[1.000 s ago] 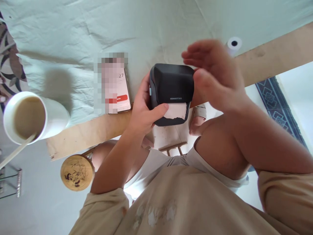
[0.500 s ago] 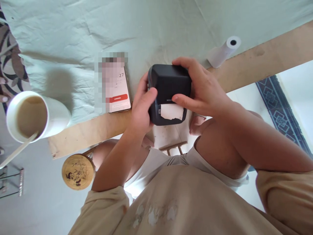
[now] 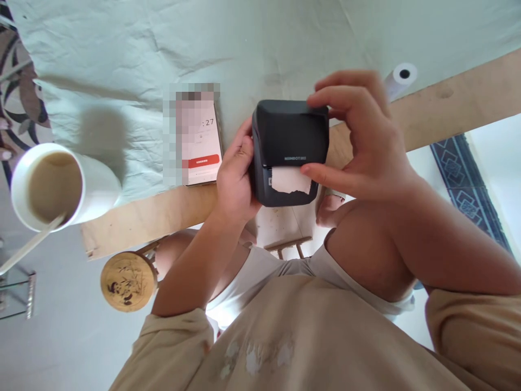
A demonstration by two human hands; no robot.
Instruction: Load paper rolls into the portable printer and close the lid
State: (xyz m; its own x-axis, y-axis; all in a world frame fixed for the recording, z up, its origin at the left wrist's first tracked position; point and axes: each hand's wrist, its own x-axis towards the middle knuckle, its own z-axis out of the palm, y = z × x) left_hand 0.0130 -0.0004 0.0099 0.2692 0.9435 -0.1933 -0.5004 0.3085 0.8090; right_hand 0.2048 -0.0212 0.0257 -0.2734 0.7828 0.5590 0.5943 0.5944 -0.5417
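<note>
The printer (image 3: 291, 133) is black with small pale grey lettering, and its paper strip (image 3: 288, 182) is off-white. A red button brightens the pale pink phone screen (image 3: 205, 141). The cup (image 3: 97, 182) is white, its drink (image 3: 55, 190) milky brown; the paper roll (image 3: 394, 84) is white around a black core. Pale green cloth (image 3: 260, 49) covers the tan wooden surface (image 3: 448, 103). The floor border (image 3: 468, 190) has lighter diamonds on dark blue; the shirt (image 3: 325, 326) is tan.

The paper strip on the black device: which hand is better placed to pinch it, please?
Probably the right hand: its thumb is at the upper corner of the paper strip. The left hand grips the side of the black device, seemingly supporting it.
</note>
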